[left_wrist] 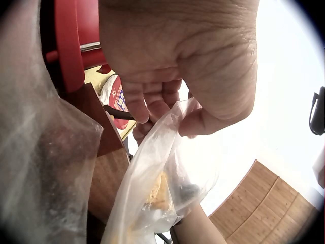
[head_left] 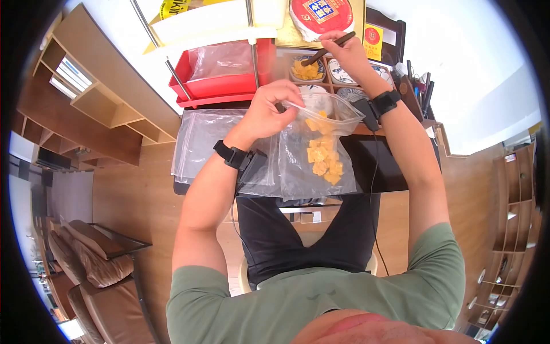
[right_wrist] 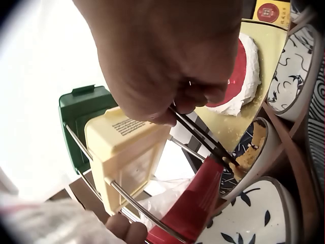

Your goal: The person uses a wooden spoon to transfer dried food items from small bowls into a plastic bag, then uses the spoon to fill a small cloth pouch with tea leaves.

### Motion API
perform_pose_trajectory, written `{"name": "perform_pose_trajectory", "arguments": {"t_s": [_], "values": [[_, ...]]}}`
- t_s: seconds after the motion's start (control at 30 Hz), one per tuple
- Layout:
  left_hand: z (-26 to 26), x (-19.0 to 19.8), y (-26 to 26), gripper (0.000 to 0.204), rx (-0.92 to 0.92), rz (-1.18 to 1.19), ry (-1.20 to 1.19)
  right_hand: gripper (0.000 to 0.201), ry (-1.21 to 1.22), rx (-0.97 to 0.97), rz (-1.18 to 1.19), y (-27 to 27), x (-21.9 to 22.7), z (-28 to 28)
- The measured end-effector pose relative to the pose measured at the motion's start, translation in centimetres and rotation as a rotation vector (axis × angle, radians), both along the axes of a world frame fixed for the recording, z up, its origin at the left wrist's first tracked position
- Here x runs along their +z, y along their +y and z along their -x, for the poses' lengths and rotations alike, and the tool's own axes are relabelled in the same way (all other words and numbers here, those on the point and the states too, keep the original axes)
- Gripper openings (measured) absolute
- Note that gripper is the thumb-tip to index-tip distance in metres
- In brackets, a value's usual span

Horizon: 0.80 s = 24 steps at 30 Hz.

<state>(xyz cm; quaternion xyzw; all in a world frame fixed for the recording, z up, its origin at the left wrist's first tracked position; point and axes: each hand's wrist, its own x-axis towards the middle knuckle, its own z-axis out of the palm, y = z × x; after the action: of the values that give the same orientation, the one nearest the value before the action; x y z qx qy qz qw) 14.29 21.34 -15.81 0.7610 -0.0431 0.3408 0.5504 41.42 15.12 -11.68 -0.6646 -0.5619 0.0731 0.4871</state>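
Observation:
In the head view my left hand (head_left: 266,112) pinches the rim of a clear zip bag (head_left: 291,172) between thumb and fingers, its mouth parted. Yellow, chip-like pieces (head_left: 324,157) lie inside the bag. My right hand (head_left: 350,57), farther back, grips dark tongs (head_left: 314,57) whose tips reach into a small patterned bowl (right_wrist: 263,152). More yellow pieces (right_wrist: 249,156) sit in that bowl, right at the tips in the right wrist view. From the left wrist, the bag's lifted edge (left_wrist: 152,147) shows under my thumb.
Patterned bowls (right_wrist: 254,218) sit in a wooden divided tray beside the bag. A red bin (head_left: 215,86) on a metal-rod rack stands back left. Flat clear bags (head_left: 200,143) lie at the left. Behind the bowls is a round red-labelled package (head_left: 322,17); pens (head_left: 427,94) stand at the right.

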Motion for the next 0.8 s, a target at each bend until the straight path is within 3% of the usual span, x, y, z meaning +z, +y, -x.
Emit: {"name": "perform_pose_trajectory", "arguments": {"t_s": [0.07, 0.23, 0.3, 0.37, 0.43, 0.57, 0.63, 0.73, 0.8], "values": [[0.0, -0.1, 0.0, 0.019, -0.004, 0.008, 0.004, 0.022, 0.273, 0.069, -0.1, -0.7, -0.3, -0.8], [-0.1, -0.2, 0.1, 0.019, 0.01, -0.024, -0.01, 0.022, 0.502, 0.131, -0.195, -2.6, 0.2, -2.3], [-0.1, -0.2, 0.1, 0.019, 0.01, -0.018, -0.001, 0.023, 0.737, 0.23, -0.264, -3.6, 0.6, -2.8], [-0.1, -0.3, 0.2, 0.019, 0.012, -0.01, 0.01, 0.024, 0.794, 0.211, -0.292, -5.3, 2.0, -1.4], [-0.2, -0.3, 0.2, 0.018, -0.007, -0.016, -0.029, 0.024, 0.845, 0.323, -0.319, -7.1, 2.7, -0.7], [-0.1, -0.4, 0.2, 0.018, 0.01, -0.002, 0.0, 0.023, 0.849, 0.363, -0.213, -10.8, 2.7, 2.3], [0.1, -0.3, 0.1, 0.021, -0.034, 0.016, 0.029, 0.017, 0.814, 0.286, -0.174, -11.8, 2.2, 3.8], [0.1, -0.4, 0.2, 0.021, -0.032, -0.005, 0.027, 0.013, 0.269, 0.099, 0.041, -12.8, 2.5, 5.3], [0.1, -0.3, 0.4, 0.021, -0.024, -0.015, 0.041, 0.014, 0.293, 0.106, 0.034, -12.8, 3.5, 5.1]]}}
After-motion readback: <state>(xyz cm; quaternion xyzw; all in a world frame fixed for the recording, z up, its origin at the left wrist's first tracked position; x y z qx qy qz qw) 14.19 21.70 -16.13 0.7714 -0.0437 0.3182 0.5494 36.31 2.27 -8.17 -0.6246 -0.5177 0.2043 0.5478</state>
